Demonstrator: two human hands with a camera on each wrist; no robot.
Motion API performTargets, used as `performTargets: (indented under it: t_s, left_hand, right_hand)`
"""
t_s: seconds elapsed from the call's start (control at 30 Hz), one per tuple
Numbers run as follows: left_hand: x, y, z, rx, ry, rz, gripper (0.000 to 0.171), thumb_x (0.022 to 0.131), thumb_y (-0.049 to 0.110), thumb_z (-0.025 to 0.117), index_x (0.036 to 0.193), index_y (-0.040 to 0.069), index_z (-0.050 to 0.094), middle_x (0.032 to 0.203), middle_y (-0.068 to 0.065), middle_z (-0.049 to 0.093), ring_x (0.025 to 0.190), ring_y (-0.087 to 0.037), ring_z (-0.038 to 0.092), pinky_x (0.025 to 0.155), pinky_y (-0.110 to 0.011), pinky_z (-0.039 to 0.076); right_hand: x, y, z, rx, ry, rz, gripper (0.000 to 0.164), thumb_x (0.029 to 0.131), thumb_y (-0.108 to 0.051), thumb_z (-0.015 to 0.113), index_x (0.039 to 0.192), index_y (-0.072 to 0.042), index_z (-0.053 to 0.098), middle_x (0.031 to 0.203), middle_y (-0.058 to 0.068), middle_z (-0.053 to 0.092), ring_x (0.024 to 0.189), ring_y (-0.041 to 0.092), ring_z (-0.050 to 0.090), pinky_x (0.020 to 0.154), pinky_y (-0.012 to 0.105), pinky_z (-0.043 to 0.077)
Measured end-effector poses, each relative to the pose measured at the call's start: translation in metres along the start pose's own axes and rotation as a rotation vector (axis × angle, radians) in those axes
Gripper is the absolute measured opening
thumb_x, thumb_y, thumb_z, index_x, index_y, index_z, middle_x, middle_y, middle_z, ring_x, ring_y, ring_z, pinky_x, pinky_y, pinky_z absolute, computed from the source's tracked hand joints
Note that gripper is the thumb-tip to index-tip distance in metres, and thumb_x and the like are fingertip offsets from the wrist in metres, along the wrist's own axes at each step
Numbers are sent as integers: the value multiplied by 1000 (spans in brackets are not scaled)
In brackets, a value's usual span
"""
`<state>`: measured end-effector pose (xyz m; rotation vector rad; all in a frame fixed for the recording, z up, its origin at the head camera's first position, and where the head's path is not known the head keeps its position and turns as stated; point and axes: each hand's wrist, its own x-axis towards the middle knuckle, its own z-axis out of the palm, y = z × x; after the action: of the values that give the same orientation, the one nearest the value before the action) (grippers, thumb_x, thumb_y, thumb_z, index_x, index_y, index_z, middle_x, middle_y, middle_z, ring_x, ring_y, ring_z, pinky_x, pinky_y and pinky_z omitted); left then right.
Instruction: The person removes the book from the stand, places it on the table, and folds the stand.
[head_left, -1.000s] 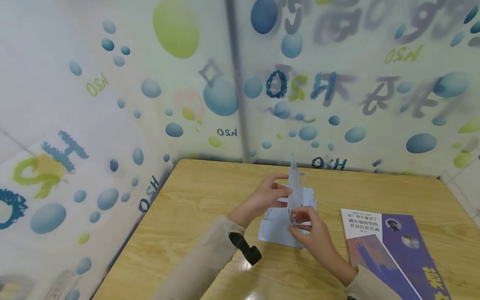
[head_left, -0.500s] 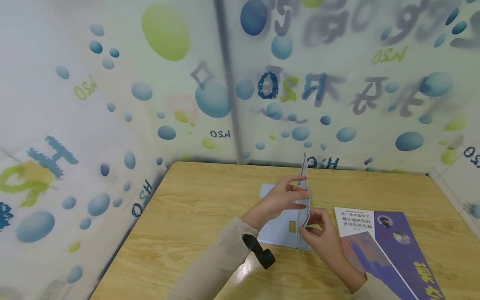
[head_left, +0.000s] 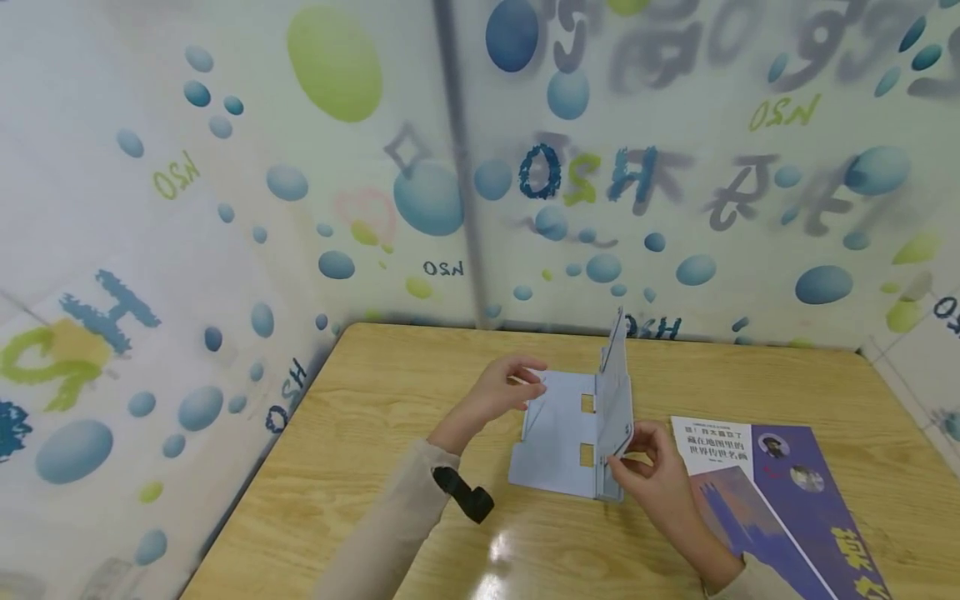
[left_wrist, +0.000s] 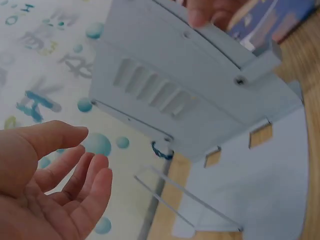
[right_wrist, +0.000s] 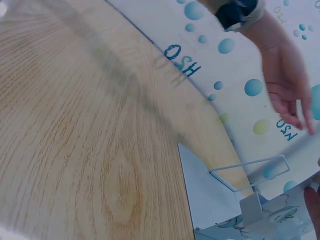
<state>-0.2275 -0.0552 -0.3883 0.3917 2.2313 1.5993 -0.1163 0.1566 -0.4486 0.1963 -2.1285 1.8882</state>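
Note:
A pale blue folding book stand rests on the table, its base plate (head_left: 558, 462) flat and its panel (head_left: 617, 392) raised nearly upright on the right side. My right hand (head_left: 656, 462) pinches the near edge of that panel with thumb and fingers. Off to the left, my left hand (head_left: 498, 389) hovers by the base's far left part, fingers loosely bent and holding nothing. In the left wrist view, a thin wire bracket (left_wrist: 185, 192) stands up from the base, and slots (left_wrist: 150, 87) cut the panel. The right wrist view shows a printed drawing (right_wrist: 287, 215) on the panel's other face.
A book with a purple and white cover (head_left: 810, 500) lies on the wooden table (head_left: 360, 467), right of the stand and close to my right forearm. Behind the table rises a wall (head_left: 360, 208) printed with blue and green bubbles. A black strap camera (head_left: 465, 496) sits on my left wrist.
My left hand has let go of the panel and moved left. The panel has swung over to the right, uncovering the base. My right hand keeps its pinch on the near edge.

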Motion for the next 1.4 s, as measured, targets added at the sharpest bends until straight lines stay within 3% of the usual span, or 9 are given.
performTargets:
  t_s: [0.13, 0.37, 0.6, 0.7, 0.83, 1.03, 1.4]
  left_hand:
    - [-6, -29, -10, 89, 29, -25, 31, 86, 8, 63, 115, 0, 59, 94, -10, 57, 84, -29, 59, 67, -35, 52]
    - [-5, -66, 4, 231, 72, 30, 26, 79, 3, 69, 104, -3, 65, 91, -13, 59, 77, -17, 55, 63, -27, 50]
    - [6, -72, 17, 234, 72, 118, 10, 80, -5, 65, 89, -3, 68, 83, -10, 63, 73, -15, 55, 62, -25, 48]
    - [10, -76, 22, 271, 66, 165, 8, 80, -6, 65, 86, -2, 69, 83, -10, 64, 73, -14, 56, 65, -24, 47]
    - [17, -81, 30, 363, 41, 177, 8, 80, -4, 66, 85, 1, 70, 83, -9, 65, 72, -12, 55, 65, -22, 46]
    - [23, -86, 43, 477, 41, 143, 11, 79, -4, 67, 83, 4, 73, 82, -4, 67, 73, -10, 57, 64, -21, 45]
    - [27, -91, 55, 493, 86, 88, 10, 75, -5, 70, 74, 4, 73, 73, -1, 68, 68, -7, 61, 60, -16, 47]
  right_hand:
    - [3, 0, 2, 4, -7, -1, 42, 73, 17, 64, 108, 8, 42, 95, 16, 48, 81, 9, 54, 66, 20, 51]
    - [1, 2, 3, -8, -7, 38, 40, 74, 17, 64, 106, 8, 43, 96, 18, 47, 81, 8, 54, 64, 20, 51]
    - [3, 2, 2, -22, -9, 39, 39, 74, 16, 65, 106, 7, 44, 95, 18, 48, 81, 7, 53, 66, 21, 51]
    - [3, 2, 1, -22, -12, 44, 39, 74, 15, 65, 106, 6, 44, 96, 17, 48, 81, 7, 53, 66, 21, 51]
    - [2, 3, 1, -34, -24, 31, 39, 75, 13, 66, 106, 6, 44, 96, 16, 48, 82, 8, 53, 65, 22, 51]
    - [2, 3, 3, -14, -30, 14, 38, 76, 12, 66, 107, 8, 44, 96, 20, 47, 81, 9, 54, 64, 22, 51]
    - [2, 2, 3, -18, -17, 5, 38, 76, 12, 66, 106, 9, 45, 96, 17, 47, 82, 8, 53, 65, 23, 52]
